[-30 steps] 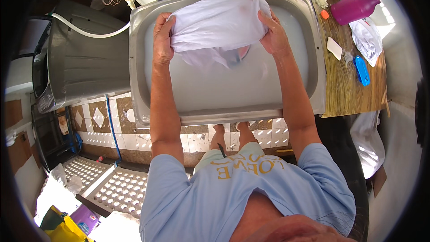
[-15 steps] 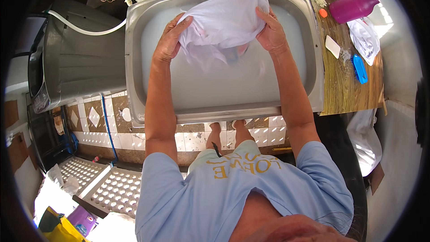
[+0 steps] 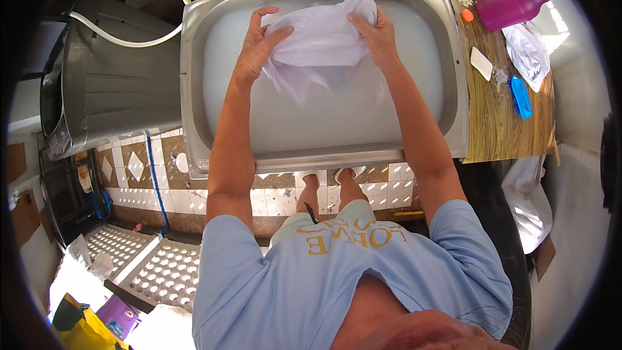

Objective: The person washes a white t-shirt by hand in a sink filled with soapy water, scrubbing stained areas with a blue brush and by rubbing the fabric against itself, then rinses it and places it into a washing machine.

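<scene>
A wet white cloth (image 3: 321, 35), maybe a garment, is bunched between my two hands over the far half of a steel sink (image 3: 304, 157). Its lower folds hang into the cloudy water (image 3: 324, 120). My left hand (image 3: 256, 48) has the cloth's left end, thumb across the front and the index finger raised off it. At the right end, my right hand (image 3: 377, 31) pinches the fabric with its thumb on top. The fingers behind the cloth are partly hidden.
Right of the sink, a wooden board (image 3: 495, 133) carries a purple bottle (image 3: 512, 8), a blue brush (image 3: 519, 97), a pale soap bar (image 3: 481, 63), an orange cap (image 3: 467, 15) and a white cloth bundle (image 3: 526, 55). A large grey bin-like container (image 3: 123, 71) stands left, with a white hose (image 3: 123, 44).
Both hands have come closer together, the right one moving left. The spread cloth is now more bunched and a little lower, and my left index finger has lifted away from it.
</scene>
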Demonstrator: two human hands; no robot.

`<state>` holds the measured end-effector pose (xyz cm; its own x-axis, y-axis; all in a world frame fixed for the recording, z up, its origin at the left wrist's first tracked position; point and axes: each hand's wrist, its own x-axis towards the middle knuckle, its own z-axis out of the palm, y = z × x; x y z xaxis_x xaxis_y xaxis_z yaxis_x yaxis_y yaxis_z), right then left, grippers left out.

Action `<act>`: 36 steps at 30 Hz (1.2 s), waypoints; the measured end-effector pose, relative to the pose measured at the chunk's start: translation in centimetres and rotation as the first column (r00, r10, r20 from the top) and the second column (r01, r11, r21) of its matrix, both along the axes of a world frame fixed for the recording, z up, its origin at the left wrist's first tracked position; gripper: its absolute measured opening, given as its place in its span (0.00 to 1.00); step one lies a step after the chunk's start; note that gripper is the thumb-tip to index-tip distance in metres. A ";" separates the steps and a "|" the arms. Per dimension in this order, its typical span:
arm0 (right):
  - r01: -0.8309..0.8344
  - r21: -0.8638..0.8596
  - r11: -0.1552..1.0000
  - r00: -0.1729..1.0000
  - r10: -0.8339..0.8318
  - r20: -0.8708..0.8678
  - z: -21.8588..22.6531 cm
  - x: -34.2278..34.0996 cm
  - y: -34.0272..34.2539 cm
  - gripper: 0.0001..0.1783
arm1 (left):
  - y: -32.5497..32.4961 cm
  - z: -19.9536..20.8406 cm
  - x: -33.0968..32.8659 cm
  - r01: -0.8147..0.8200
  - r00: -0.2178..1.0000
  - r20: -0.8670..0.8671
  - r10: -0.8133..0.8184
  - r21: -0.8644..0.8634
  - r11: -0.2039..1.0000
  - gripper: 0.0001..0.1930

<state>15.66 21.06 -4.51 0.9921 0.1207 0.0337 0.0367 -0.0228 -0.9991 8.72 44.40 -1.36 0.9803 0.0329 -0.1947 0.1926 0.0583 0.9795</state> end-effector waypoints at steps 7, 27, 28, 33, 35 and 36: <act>0.101 -0.634 0.767 0.984 0.017 0.176 -4.0 -0.1 1.1 0.16 | -0.8 -4.1 0.0 0.059 0.939 0.203 -0.277 0.699 0.713 0.30; 0.322 0.639 0.699 0.775 0.193 -0.602 1.5 -4.5 8.6 0.13 | -5.8 -0.4 3.3 -0.246 0.866 0.500 0.029 0.373 0.895 0.15; 0.336 0.691 0.640 0.765 0.243 -0.596 1.3 -4.5 8.6 0.12 | -6.8 -0.8 3.0 -0.333 0.823 0.563 0.076 0.370 0.867 0.15; 0.185 0.695 0.695 0.883 0.194 -0.428 -0.3 -6.5 5.7 0.23 | -9.5 -1.7 1.1 -0.330 0.727 0.686 0.046 0.289 0.899 0.10; 0.127 0.567 0.814 0.865 0.189 -0.465 2.6 -6.2 5.2 0.22 | -7.2 -1.6 1.5 -0.423 0.757 0.636 0.148 0.306 0.853 0.11; 0.071 0.500 0.863 0.855 0.205 -0.476 4.8 -5.4 5.0 0.20 | -4.7 -1.7 2.4 -0.520 0.692 0.680 0.241 0.239 0.820 0.14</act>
